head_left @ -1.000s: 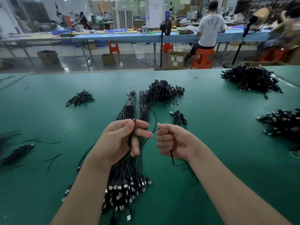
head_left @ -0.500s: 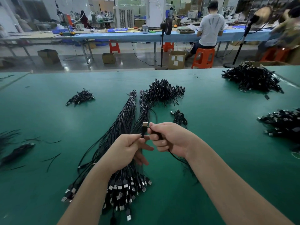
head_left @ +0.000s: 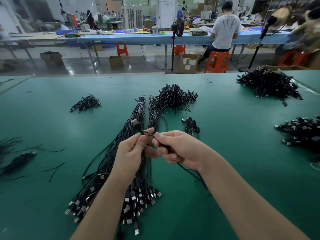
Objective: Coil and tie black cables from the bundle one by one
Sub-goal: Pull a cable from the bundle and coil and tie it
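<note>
A long bundle of black cables (head_left: 114, 163) lies on the green table (head_left: 225, 135), its USB plugs fanned out near the front edge. Above it, my left hand (head_left: 131, 153) pinches one black cable (head_left: 138, 126) just below its plug, which sticks up and to the left. My right hand (head_left: 180, 149) is closed on the same cable a little to the right. The rest of that cable trails down under my right wrist. A small coiled cable (head_left: 191, 126) rests just beyond my right hand.
A pile of black ties or short wires (head_left: 174, 97) sits behind the bundle. Cable heaps lie at the far right (head_left: 268, 85), right edge (head_left: 301, 130) and left of centre (head_left: 85, 103). Loose cables lie at the left edge (head_left: 17, 160). A person sits at a far bench.
My hands came together above the bundle. The cable's plug now sticks up left of my left thumb, and both hands have shifted slightly along the cable.
</note>
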The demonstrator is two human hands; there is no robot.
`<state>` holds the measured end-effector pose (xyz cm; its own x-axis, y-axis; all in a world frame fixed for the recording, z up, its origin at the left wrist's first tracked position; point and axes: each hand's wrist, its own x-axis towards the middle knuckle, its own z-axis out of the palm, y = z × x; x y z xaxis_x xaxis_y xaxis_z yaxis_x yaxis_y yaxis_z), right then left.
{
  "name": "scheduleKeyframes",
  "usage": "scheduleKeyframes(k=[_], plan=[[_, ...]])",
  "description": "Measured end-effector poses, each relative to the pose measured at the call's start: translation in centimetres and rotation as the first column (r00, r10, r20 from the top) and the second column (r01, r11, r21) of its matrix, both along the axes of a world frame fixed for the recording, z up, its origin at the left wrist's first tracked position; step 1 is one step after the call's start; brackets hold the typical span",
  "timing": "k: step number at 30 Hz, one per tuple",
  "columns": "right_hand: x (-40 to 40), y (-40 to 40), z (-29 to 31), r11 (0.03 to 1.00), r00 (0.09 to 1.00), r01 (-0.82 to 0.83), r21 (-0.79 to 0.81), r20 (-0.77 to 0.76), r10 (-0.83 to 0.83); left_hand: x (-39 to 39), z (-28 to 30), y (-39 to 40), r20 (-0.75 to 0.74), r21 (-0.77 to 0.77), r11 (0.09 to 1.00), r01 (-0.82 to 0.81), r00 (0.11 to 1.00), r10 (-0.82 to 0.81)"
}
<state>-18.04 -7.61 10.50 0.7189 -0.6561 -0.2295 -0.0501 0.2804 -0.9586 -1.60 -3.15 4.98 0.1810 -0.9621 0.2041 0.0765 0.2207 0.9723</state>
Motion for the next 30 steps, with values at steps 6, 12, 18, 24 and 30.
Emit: scheduleKeyframes(k=[6, 12, 18, 24, 30], plan=[[0.4, 1.0, 0.1, 0.969, 0.97, -0.074, -0.236, -0.241, 0.016, -0.5, 0.4, -0.9, -0.364, 0.054, 0.997, -0.061, 0.928, 0.076], [0.7, 1.3, -1.3, 0.967, 0.949, -0.075, -0.244, -0.315, -0.006, -0.4, 1.9, -1.6, -0.57, 0.122, 0.988, -0.094, 0.808, 0.148], [0.8, 1.6, -2.1, 0.973, 0.95, -0.084, -0.215, -0.311, 0.013, -0.9, 2.1, -1.3, -0.641, 0.132, 0.988, -0.08, 0.754, 0.147], [0.8, 1.3, -2.6, 0.973, 0.951, -0.084, -0.216, -0.309, 0.014, -0.8, 2.1, -1.2, -0.635, 0.107, 0.992, -0.067, 0.763, 0.12], [-0.7, -0.1, -3.9, 0.97, 0.992, -0.114, 0.214, -0.033, 0.123, 1.0, 2.1, -0.3, -0.575, 0.03, 0.989, 0.148, 0.812, -0.104]])
